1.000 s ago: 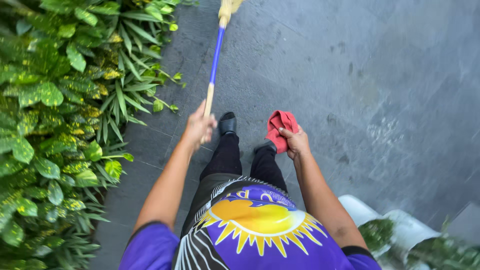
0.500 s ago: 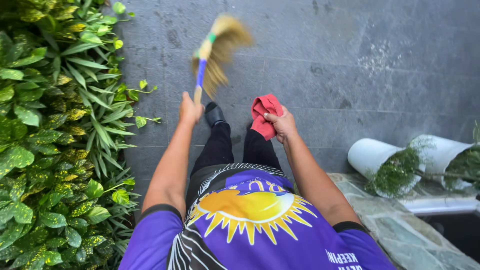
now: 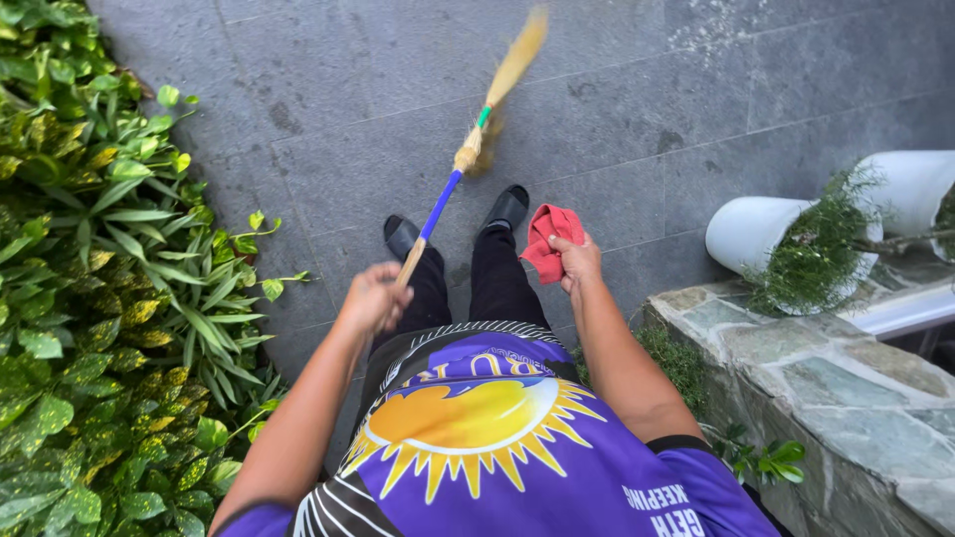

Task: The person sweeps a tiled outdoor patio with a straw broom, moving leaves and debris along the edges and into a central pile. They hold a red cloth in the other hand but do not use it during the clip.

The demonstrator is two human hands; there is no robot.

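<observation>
A broom is gripped by the left hand, whose fingers are closed around the bare wooden end of the handle. From the fist the handle is carried up and to the right, passing through a blue section and a green band into straw bristles that are blurred, so whether their tips touch the grey stone floor cannot be told. A red cloth is held bunched in the right hand; its fingers are curled shut over the lower edge of the cloth, most of which sticks out above them. Two black shoes are seen between the hands, just below the broom's handle. A purple shirt with a yellow sun print and white lettering at its lower right is worn. Green and yellow leafy plants line the left side. Two white pots lie tipped at the right, beside a low stone wall.
</observation>
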